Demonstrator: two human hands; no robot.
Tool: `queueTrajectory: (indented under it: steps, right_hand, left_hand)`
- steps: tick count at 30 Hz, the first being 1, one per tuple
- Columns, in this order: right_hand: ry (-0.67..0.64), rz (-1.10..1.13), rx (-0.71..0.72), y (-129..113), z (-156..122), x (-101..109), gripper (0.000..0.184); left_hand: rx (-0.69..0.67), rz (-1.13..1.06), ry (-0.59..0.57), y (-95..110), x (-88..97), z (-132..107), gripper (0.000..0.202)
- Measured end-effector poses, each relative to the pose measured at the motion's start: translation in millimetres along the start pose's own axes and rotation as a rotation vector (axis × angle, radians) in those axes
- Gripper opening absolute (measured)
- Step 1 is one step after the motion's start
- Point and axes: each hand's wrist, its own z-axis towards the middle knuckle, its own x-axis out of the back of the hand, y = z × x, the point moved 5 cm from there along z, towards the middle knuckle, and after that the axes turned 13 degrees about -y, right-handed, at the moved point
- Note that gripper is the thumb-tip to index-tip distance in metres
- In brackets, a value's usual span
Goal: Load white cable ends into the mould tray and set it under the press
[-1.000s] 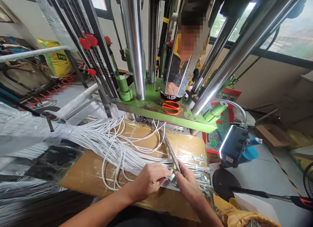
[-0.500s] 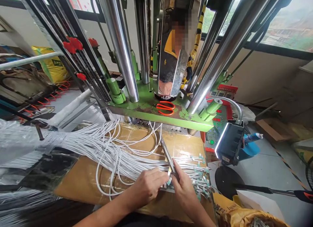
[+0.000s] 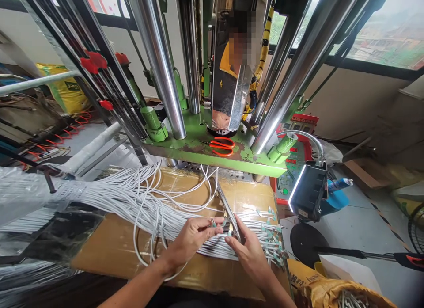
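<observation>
My right hand (image 3: 247,250) is closed on the lower end of a long, narrow metal bar (image 3: 226,204) that has small brass-coloured tabs along its left side. The bar slants away toward the press. My left hand (image 3: 195,235) is at the bar's left side, its thumb and fingers pinched on a cable end with a small green tip (image 3: 214,224). Another green tip (image 3: 229,233) shows beside my right thumb. Beneath both hands runs a thick bundle of white cables (image 3: 179,217), their green-tagged ends (image 3: 273,237) spread out to the right.
Orange-handled scissors (image 3: 222,144) lie on the green press plate (image 3: 185,145), among upright steel columns (image 3: 162,65). Cardboard (image 3: 132,264) covers the work surface. A lit lamp (image 3: 307,191) and a red control box (image 3: 293,155) stand at right, with a yellow bag (image 3: 327,290) of metal-looking pieces below.
My left hand has drawn slightly left and up from the bar, and a green-tipped cable end now shows in its fingers. My right hand stays on the bar. The camera view has shifted a little.
</observation>
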Motion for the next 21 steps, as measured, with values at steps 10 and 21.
queueTrajectory:
  steps: [10,21]
  right_hand:
    - [0.003,0.082,-0.002,-1.2,1.2,-1.0,0.070]
    - [0.013,0.099,-0.031,2.4,1.2,-1.2,0.074]
  left_hand:
    - [-0.170,0.390,-0.024,9.0,6.0,12.1,0.019]
    - [-0.459,0.629,-0.047,5.7,0.1,13.0,0.023]
